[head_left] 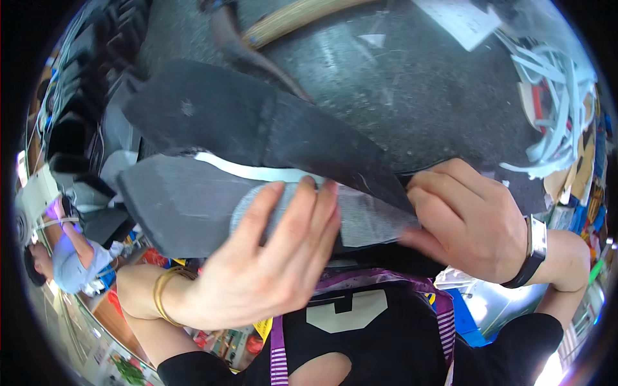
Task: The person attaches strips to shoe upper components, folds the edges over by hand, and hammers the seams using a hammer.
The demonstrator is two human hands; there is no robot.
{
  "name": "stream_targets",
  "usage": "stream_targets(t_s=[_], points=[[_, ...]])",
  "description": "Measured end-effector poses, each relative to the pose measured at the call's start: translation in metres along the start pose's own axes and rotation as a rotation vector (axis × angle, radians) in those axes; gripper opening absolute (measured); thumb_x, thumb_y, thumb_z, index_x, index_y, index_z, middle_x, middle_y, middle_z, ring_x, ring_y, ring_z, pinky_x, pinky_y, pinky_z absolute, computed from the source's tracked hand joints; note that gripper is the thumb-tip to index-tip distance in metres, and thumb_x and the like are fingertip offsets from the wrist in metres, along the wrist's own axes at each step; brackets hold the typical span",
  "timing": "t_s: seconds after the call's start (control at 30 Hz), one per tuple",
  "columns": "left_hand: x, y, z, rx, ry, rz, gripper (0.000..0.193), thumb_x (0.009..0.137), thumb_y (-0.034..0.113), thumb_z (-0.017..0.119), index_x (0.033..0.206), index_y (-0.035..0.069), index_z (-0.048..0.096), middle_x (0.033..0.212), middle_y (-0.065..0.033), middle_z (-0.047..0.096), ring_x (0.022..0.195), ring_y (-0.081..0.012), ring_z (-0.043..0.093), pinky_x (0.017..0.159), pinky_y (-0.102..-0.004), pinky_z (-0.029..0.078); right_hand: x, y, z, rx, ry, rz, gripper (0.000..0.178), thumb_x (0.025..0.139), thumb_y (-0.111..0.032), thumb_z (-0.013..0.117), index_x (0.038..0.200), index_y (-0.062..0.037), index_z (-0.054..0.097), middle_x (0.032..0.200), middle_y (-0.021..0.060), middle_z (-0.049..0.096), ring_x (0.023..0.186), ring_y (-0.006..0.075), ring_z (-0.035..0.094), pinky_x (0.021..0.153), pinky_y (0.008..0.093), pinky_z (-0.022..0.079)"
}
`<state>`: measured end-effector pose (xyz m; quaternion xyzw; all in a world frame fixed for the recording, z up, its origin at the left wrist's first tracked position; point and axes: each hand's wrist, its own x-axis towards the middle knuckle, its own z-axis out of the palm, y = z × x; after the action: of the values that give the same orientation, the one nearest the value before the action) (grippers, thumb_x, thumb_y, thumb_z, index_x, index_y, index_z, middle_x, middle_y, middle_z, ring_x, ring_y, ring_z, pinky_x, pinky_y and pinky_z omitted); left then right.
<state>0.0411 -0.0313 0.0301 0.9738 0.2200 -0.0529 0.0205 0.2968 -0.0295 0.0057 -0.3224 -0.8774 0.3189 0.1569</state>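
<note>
A dark grey, shoe-upper-like workpiece lies across the middle, with a black flap (219, 112) above and a grey panel (170, 206) below. Between them runs a narrow white strip (248, 170). The fingers of my left hand (270, 264) are closed at the strip's right end, fingertips against it; its thumb is hard to make out. A light grey woven patch (373, 219) shows on the panel between my hands. My right hand (467, 215) pinches the tapering right end of the black flap, its thumb blurred by motion.
Beyond the workpiece, a hammer-like tool with a wooden handle (296, 22) lies on the dark work surface (418, 83). Pale strips (560, 103) are heaped at right, near a white paper (463, 22). Black pieces (84, 128) are stacked at left. Another person (77, 260) sits far left.
</note>
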Motion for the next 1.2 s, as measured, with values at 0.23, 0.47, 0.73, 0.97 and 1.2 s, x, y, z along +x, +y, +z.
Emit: stream_targets(t_s=[0.23,0.47,0.73,0.97,1.2], points=[[-0.023,-0.022,-0.003,-0.146,0.015,0.008,0.038,0.066,0.011,0.062,0.099,-0.006,0.066,0.108,-0.0169,0.065,0.103,-0.0313,0.060,0.092,-0.0418,0.048,0.025,-0.003,0.000,-0.072,-0.179,-0.177,0.019,0.060,-0.007,0.065,0.069,0.0016,0.050,0.109,0.0217,0.061,0.093,0.0321,0.060,0.073,0.0365,0.053],[-0.040,-0.014,0.006,-0.017,0.144,-0.058,0.037,0.059,0.008,0.067,0.093,-0.006,0.069,0.105,-0.0156,0.065,0.101,-0.0284,0.059,0.088,-0.0367,0.051,0.056,-0.028,-0.007,0.037,-0.201,0.262,0.036,0.064,-0.005,0.068,0.098,0.0032,0.060,0.108,0.0182,0.061,0.091,0.0354,0.059,0.075,0.0380,0.052],[-0.052,-0.012,0.023,-0.373,0.210,-0.172,0.032,0.069,0.013,0.065,0.098,-0.001,0.064,0.096,-0.0120,0.060,0.089,-0.0278,0.057,0.080,-0.0386,0.051,0.054,-0.043,0.039,-0.287,-0.038,-0.058,0.033,0.070,-0.002,0.063,0.102,0.0056,0.061,0.104,0.0146,0.060,0.088,0.0273,0.059,0.075,0.0339,0.052],[-0.053,-0.029,0.033,-0.520,0.408,-0.642,0.034,0.065,0.001,0.069,0.097,0.005,0.056,0.088,-0.0106,0.053,0.073,-0.0249,0.056,0.068,-0.0326,0.046,0.072,-0.056,0.062,-0.357,0.057,-0.036,0.024,0.071,-0.007,0.067,0.093,0.0017,0.063,0.085,0.0106,0.059,0.077,0.0206,0.060,0.057,0.0260,0.050],[-0.068,-0.069,0.039,-0.719,0.284,-0.644,0.031,0.062,0.023,0.066,0.086,0.005,0.056,0.084,-0.0093,0.051,0.077,-0.0256,0.052,0.070,-0.0309,0.044,0.070,-0.051,0.068,-0.703,-0.038,-0.283,0.011,0.071,-0.009,0.063,0.078,-0.0013,0.065,0.087,0.0099,0.063,0.074,0.0181,0.059,0.046,0.0186,0.039]])
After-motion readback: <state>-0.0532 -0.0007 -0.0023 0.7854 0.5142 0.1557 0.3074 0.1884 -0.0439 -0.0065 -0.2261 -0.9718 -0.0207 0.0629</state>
